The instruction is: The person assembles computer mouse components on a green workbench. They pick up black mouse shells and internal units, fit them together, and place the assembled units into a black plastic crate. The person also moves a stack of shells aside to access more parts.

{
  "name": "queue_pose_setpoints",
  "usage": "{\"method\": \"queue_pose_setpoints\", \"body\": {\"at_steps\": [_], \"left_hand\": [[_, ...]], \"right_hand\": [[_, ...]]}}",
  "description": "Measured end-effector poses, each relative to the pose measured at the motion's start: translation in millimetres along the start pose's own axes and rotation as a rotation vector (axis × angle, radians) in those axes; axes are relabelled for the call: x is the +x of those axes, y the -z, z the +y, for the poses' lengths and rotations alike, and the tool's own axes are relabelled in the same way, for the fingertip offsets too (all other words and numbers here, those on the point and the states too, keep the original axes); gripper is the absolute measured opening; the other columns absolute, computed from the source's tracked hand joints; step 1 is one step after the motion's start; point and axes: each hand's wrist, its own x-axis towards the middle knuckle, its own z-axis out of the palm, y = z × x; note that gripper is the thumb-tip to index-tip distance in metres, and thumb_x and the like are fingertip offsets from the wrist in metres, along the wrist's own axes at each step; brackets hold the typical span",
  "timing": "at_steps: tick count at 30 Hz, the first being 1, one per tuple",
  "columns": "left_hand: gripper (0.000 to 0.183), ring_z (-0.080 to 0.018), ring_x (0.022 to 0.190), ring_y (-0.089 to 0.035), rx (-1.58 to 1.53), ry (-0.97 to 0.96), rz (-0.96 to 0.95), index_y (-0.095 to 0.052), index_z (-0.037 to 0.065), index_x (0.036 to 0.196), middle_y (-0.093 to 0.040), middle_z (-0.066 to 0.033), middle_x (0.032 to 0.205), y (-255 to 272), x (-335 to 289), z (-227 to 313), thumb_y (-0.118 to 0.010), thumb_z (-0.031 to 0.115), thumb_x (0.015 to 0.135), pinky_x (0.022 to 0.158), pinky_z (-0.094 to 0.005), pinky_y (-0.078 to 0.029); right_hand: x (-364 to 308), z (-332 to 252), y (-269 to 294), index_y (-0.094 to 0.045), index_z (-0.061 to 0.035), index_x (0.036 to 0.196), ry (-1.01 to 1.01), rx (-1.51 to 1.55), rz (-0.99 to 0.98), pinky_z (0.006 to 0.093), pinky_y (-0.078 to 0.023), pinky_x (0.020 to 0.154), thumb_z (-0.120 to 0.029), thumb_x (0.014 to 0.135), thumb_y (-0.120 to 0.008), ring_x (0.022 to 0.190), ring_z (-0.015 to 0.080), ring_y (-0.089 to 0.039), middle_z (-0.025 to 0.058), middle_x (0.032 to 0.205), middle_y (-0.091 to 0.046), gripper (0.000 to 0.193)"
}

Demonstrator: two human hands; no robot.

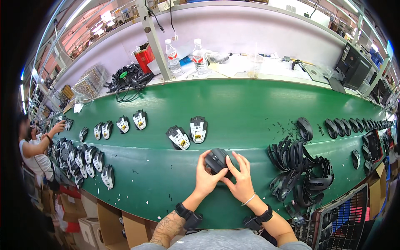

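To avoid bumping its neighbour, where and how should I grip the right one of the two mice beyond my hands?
Probably its long sides, toward the far end, from above: the right mouse lies flat, its gap to the left mouse widening there.

Counter (233, 98): green, marked by a lengthwise line | left near: clustered black-and-white mouse bodies (107, 176) | left far: loose row of similar bodies (140, 119) | middle: close-set pair (198, 130) | right near: heaped curved black shells (287, 155) | right far: scattered black bits (280, 126), lined-up black covers (330, 129)
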Motion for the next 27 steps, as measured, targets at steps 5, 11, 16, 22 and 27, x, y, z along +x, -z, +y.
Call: {"method": "queue_pose_setpoints", "body": {"at_steps": [5,11,16,22,27], "left_hand": [[0.067,-0.0178,0.11,-0.054,-0.195,0.031,0.111,-0.035,0.004,0.128,-0.051,-0.009,0.116,10.0,3.9,7.0,-0.07,-0.009,0.073,0.095,-0.0332,-0.046],[0.062,-0.0183,0.106,-0.056,-0.379,0.086,0.072,-0.034,0.007,0.125,-0.052,-0.0078,0.114,6.5,0.5,12.7,-0.067,-0.01,0.075,0.091,-0.0328,-0.048],[0.062,-0.0182,0.104,-0.056,-0.392,0.104,0.084,-0.034,0.009,0.125,-0.052,-0.008,0.113,1.8,-3.3,10.8,-0.066,-0.011,0.076,0.089,-0.0334,-0.049],[0.052,-0.0188,0.101,-0.058,-0.36,0.159,0.128,-0.039,0.009,0.122,-0.054,-0.0085,0.111,-0.4,-6.5,10.0,-0.065,-0.002,0.079,0.088,-0.0323,-0.05],[0.033,-0.0222,0.099,-0.061,-0.589,0.487,0.164,-0.058,0.006,0.107,-0.064,-0.0084,0.104,25.0,7.1,12.0,-0.046,0.034,0.094,0.087,-0.0415,-0.048]], "right_hand": [[-10.2,21.0,-17.6,-0.049,-0.0015,0.131,-0.363,0.505,0.038,0.0357,-0.044,0.093,-0.021,0.089,-0.062,0.104,0.0239,-0.055,0.0154,0.12,-0.055,0.048],[-9.1,25.9,-17.9,-0.058,-0.0043,0.09,-0.698,1.288,-0.042,0.027,-0.048,0.077,-0.03,0.094,-0.058,0.081,0.01,-0.057,0.0017,0.088,-0.062,0.026],[-14.7,34.4,-23.8,-0.057,-0.0054,0.082,-0.65,1.279,0.008,0.0244,-0.045,0.071,-0.03,0.093,-0.059,0.073,0.0081,-0.054,0.0001,0.08,-0.06,0.027],[-14.8,37.5,-23.2,-0.057,-0.0053,0.076,-0.663,1.214,0.011,0.0232,-0.044,0.068,-0.028,0.093,-0.06,0.07,0.0067,-0.051,-0.0017,0.077,-0.059,0.028],[-11.1,38.9,-18.2,-0.057,-0.0044,0.076,-0.594,1.005,-0.023,0.023,-0.043,0.067,-0.027,0.094,-0.058,0.07,0.0065,-0.051,-0.0022,0.074,-0.057,0.029]]}}
